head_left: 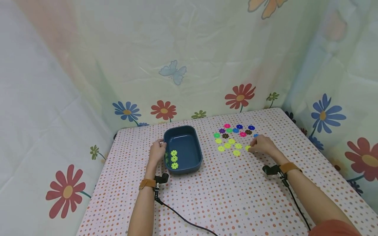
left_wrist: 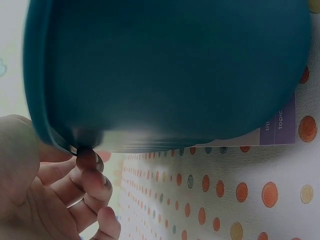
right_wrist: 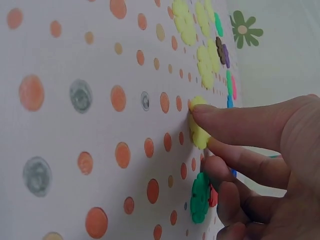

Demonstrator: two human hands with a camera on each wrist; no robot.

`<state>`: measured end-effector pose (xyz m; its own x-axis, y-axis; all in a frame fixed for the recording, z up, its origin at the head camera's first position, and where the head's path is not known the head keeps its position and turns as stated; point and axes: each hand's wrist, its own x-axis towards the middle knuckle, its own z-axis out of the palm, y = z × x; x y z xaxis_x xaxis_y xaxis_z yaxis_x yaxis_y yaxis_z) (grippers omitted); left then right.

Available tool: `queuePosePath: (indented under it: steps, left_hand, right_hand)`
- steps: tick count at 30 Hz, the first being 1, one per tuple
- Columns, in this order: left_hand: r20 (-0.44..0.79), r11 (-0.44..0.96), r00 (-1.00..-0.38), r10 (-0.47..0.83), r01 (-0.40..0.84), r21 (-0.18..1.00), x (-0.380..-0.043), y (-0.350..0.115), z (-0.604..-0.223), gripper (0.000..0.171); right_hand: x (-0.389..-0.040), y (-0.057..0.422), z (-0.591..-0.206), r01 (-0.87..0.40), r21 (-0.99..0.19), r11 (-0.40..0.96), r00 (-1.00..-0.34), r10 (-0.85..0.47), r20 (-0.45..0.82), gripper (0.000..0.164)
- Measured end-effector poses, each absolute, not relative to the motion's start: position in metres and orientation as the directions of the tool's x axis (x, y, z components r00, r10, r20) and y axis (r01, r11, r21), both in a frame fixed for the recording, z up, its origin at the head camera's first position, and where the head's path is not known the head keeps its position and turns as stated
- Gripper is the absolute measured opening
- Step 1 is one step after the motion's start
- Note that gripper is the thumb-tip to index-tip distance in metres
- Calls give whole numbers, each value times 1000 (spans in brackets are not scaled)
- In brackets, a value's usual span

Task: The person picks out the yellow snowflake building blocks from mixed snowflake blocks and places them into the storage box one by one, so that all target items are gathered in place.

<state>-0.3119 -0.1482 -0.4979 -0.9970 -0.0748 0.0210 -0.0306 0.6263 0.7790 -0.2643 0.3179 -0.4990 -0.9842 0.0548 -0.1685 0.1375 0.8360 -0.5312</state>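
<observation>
Left grip [head_left: 157, 151] holds the bin [head_left: 189, 154], three yellow discs [head_left: 174, 158] inside; right grip [head_left: 262, 146] pinches one of seven seemingly remaining.

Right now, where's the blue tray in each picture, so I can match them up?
Head: blue tray near the middle, a bit below centre.
Left wrist: very close up, the blue tray fills most of the top half.
Right wrist: not in this picture.
Shared landmark: the dotted tablecloth, which shows in all three views.
</observation>
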Motion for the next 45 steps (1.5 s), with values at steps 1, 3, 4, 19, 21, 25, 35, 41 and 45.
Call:
queuePosePath:
  steps: [1,3,4,19,21,25,35,41,45]
  left_hand:
    - [23,626,-997,-74,-28,779,-312,-148,-498,42]
    - [27,623,-997,-69,-22,782,-313,-148,-498,42]
    - [29,621,-997,-65,-18,783,-313,-149,-498,42]
    - [18,623,-999,-51,-18,782,-312,-151,-499,43]
    - [18,623,-999,-49,-17,782,-313,-151,-500,43]
    - [16,622,-999,-47,-17,783,-313,-151,-501,43]
    - [32,620,-998,-51,-6,785,-314,-151,-501,41]
    - [35,620,-998,-55,-7,784,-313,-151,-501,42]
    - [30,615,-998,-56,-11,788,-313,-150,-500,41]
  right_hand:
    - [-264,317,-499,139,-531,836,-984,56,-170,34]
    - [-264,316,-498,151,-529,835,-982,67,-176,34]
    - [-263,316,-498,156,-530,833,-982,70,-177,34]
    - [-262,319,-503,140,-568,811,-990,97,-105,19]
    - [-261,319,-503,145,-569,809,-989,103,-106,19]
    - [-258,320,-500,164,-594,788,-986,111,-124,21]
    - [-270,323,-491,232,-744,627,-972,116,-205,37]
    - [-285,305,-473,214,-791,574,-976,88,-200,40]
    - [-294,286,-462,153,-822,549,-987,38,-159,38]
